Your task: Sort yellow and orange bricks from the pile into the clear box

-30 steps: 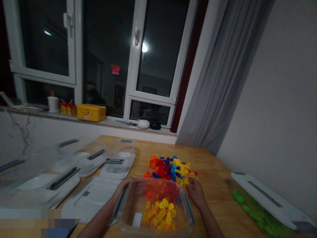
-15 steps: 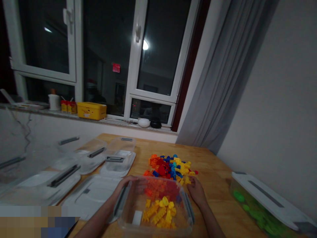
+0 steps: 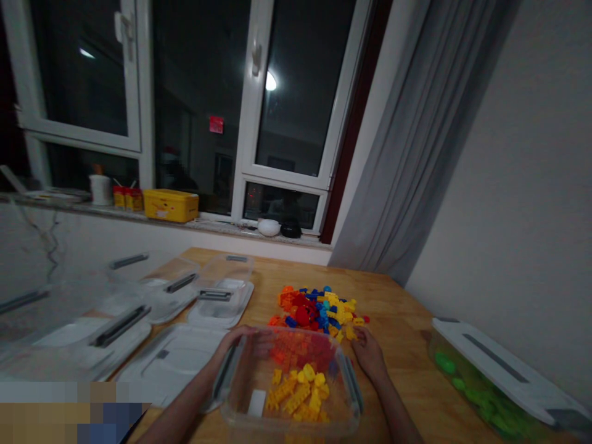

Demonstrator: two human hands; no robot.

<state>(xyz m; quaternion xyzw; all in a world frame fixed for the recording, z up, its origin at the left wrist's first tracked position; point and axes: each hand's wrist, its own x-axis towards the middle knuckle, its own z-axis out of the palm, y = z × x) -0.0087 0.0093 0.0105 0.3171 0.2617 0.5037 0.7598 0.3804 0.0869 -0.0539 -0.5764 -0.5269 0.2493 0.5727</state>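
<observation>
A clear plastic box (image 3: 348, 420) with grey side latches sits at the near table edge, holding yellow and orange toy bricks (image 3: 298, 394). My left hand (image 3: 235, 343) grips its far left corner, fingers curled over the rim. My right hand (image 3: 369, 354) rests at the box's far right corner, fingers bent and close to the loose pile. Beyond the box lies a heap of red, orange, blue and yellow bricks (image 3: 317, 311) on the wooden table (image 3: 402, 333).
Several clear boxes (image 3: 226, 280) and white lids (image 3: 176, 364) lie to the left. A lidded box of green pieces (image 3: 481, 382) stands at the right edge. A windowsill with a yellow tin (image 3: 170, 205) and a grey curtain (image 3: 416, 154) lie behind.
The view has shifted slightly. Both hands and the box have stayed in nearly the same place.
</observation>
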